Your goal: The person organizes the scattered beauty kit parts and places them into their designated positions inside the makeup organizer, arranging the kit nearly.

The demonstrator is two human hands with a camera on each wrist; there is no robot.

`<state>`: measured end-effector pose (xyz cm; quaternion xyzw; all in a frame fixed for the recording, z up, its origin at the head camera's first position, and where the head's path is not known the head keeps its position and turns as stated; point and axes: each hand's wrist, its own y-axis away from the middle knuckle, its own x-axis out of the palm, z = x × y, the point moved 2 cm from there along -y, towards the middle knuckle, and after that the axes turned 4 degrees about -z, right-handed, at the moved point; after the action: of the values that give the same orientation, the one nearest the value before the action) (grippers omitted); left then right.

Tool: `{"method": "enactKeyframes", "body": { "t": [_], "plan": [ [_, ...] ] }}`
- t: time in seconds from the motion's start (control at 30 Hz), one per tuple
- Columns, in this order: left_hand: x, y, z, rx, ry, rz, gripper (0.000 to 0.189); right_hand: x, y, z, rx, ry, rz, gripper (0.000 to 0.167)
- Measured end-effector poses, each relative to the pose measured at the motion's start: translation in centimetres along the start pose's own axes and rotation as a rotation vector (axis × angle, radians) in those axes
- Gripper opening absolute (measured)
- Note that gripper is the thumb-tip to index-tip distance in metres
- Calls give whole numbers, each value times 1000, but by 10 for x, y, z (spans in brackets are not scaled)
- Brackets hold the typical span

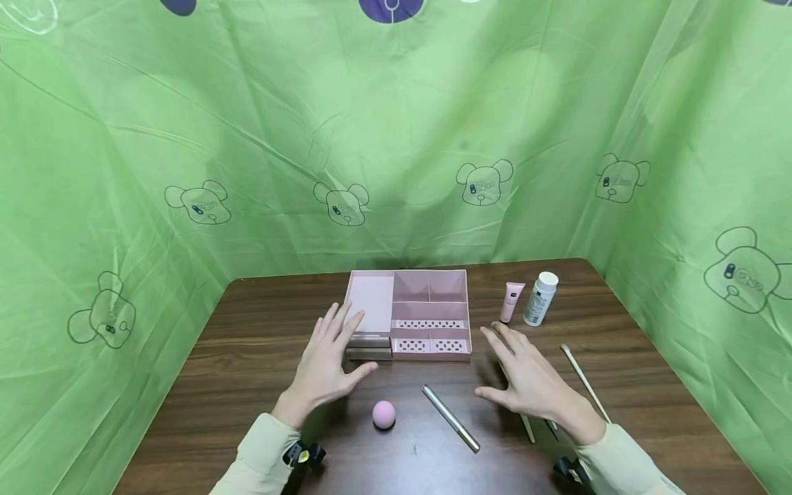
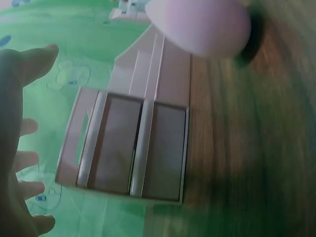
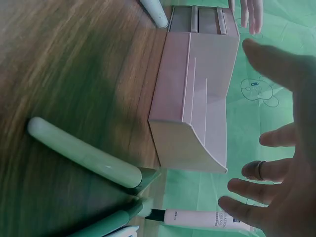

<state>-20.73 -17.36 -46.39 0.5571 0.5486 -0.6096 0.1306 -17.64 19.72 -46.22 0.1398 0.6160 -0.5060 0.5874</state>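
Observation:
A pink desk organizer with drawers at its left and open compartments at its right stands at the middle back of the table. My left hand is spread beside its drawer side, holding nothing; the two drawer fronts show in the left wrist view. To the organizer's right, my right hand hovers with fingers apart, a ring on one finger. Beneath it lie slim sticks, partly hidden by the hand. A pink makeup sponge and a silver tube lie between the hands.
A small pink squeeze tube and a white capped bottle stand at the back right. A thin white brush lies right of my right hand. Green cloth with bear-head drawings hangs around the brown wooden table.

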Motion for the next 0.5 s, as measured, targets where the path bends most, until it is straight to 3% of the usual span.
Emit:
{"method": "enactKeyframes", "body": {
  "t": [0.3,0.5],
  "plan": [
    [4,-4,29,-119,125,-101,88,-3,8,-5,53,-55,-45,102],
    [10,-3,41,-227,225,-69,88,0,11,-8,40,-42,-95,98]
  ]
}}
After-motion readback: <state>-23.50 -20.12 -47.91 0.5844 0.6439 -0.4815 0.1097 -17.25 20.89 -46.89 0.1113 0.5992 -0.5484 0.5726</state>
